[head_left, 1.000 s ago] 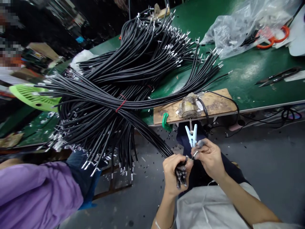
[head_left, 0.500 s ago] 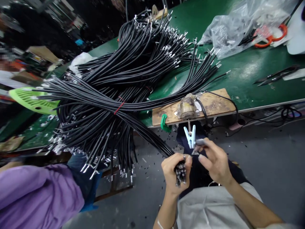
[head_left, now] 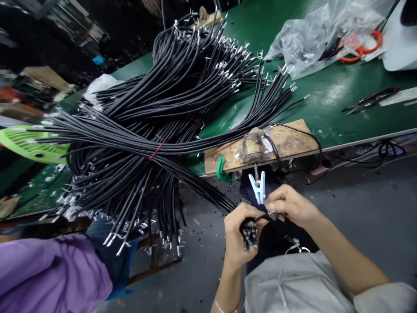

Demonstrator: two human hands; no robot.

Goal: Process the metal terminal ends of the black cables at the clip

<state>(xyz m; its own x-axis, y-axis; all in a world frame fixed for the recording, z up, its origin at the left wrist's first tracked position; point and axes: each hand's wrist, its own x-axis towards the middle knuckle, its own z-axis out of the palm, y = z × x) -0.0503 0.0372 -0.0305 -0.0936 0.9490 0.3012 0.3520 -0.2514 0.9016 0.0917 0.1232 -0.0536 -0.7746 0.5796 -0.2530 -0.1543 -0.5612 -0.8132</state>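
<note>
My left hand point(head_left: 239, 230) is wrapped around a bundle of black cables point(head_left: 208, 193), whose cut ends point(head_left: 249, 234) poke out below the thumb. Close beside it, my right hand point(head_left: 288, 206) pinches the end of a single black cable point(head_left: 269, 216) between thumb and fingers. The tip itself is hidden by the fingers. Just above this pinch is a light blue clothes-peg-shaped clip point(head_left: 258, 187), mounted on the shaft of a small taped motor point(head_left: 252, 147). The motor sits on a wooden board point(head_left: 293, 141) at the table edge.
Piles of black cables point(head_left: 182, 95) with silvery tips cover the green table point(head_left: 332, 93), one bundle bound with a red tie point(head_left: 157, 148). A green clamp point(head_left: 223, 170) grips the board. Orange-handled scissors point(head_left: 361, 50), snips point(head_left: 371, 99) and plastic bags point(head_left: 299, 43) lie right. A person in purple point(head_left: 55, 274) sits left.
My right hand has closed from spread fingers into a pinch on a cable end beside my left hand. My left hand keeps its hold on the bundle. The view has shifted slightly.
</note>
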